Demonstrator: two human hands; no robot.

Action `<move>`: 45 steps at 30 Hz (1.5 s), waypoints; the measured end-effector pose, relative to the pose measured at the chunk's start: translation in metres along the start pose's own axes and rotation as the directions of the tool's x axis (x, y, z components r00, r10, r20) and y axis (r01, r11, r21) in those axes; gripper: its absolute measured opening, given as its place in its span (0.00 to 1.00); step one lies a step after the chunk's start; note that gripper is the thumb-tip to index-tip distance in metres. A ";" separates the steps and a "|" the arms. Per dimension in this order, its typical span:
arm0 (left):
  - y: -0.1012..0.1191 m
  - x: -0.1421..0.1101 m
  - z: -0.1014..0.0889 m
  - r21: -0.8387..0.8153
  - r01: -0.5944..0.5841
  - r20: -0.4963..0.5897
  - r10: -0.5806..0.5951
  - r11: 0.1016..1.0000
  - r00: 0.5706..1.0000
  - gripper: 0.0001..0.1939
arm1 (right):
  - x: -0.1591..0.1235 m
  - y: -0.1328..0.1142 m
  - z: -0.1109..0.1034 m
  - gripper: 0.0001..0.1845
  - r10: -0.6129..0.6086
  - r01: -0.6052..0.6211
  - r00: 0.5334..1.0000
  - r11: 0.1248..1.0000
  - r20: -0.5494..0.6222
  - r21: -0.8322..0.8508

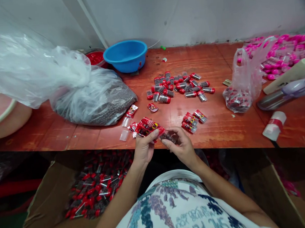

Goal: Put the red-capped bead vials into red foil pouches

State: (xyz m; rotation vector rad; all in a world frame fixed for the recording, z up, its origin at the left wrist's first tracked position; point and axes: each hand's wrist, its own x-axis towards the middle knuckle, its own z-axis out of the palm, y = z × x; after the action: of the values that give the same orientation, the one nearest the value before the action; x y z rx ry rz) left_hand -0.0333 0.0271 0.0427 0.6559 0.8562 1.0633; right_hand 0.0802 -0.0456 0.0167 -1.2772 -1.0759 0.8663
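The left fingers point(152, 137) pinch a fan of red packets point(145, 125); the right fingers point(171, 146) hold what looks like a dark-filled tube point(168, 137), partly hidden, beside them. Below the left fingers, a box point(40, 206) holds red-capped tubes. Just beyond the right fingers, more packets lie on the tabletop point(223, 130). Farther out are loose tubes point(164, 99), then a blue basin point(125, 55).

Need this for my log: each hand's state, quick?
Left hand: closed on red packets.
Right hand: closed on a small dark item, partly hidden by the fingers.
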 end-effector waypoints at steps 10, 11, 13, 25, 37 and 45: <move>0.001 0.000 -0.007 0.074 -0.038 0.069 0.033 0.997 0.997 0.23 | 0.002 0.000 -0.002 0.11 -0.189 0.187 0.981 0.981 -0.052 -0.056; 0.000 0.000 -0.008 0.081 -0.046 0.079 0.040 0.996 0.996 0.23 | 0.002 -0.001 -0.002 0.11 -0.203 0.200 0.977 0.978 -0.061 -0.058; 0.000 0.000 -0.009 0.086 -0.055 0.090 0.047 0.995 0.995 0.24 | 0.002 -0.002 -0.001 0.11 -0.221 0.217 0.972 0.975 -0.081 -0.058; 0.008 0.000 -0.009 0.130 -0.110 0.190 0.084 0.985 0.978 0.25 | 0.004 -0.007 0.001 0.11 -0.273 0.269 0.957 0.962 -0.095 -0.052; 0.005 0.002 -0.003 0.164 -0.173 0.110 0.156 0.971 0.982 0.25 | 0.004 -0.006 0.002 0.11 -0.309 0.304 0.946 0.950 -0.093 -0.063; 0.006 0.001 0.000 0.242 -0.198 0.091 0.181 0.950 0.979 0.22 | 0.002 0.002 -0.003 0.17 -0.441 0.423 0.896 0.885 -0.055 -0.195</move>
State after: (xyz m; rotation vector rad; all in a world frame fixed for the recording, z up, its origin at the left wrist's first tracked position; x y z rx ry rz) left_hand -0.0360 0.0305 0.0476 0.9981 0.8889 1.1076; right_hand 0.0839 -0.0440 0.0150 -1.1457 -1.3168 0.3697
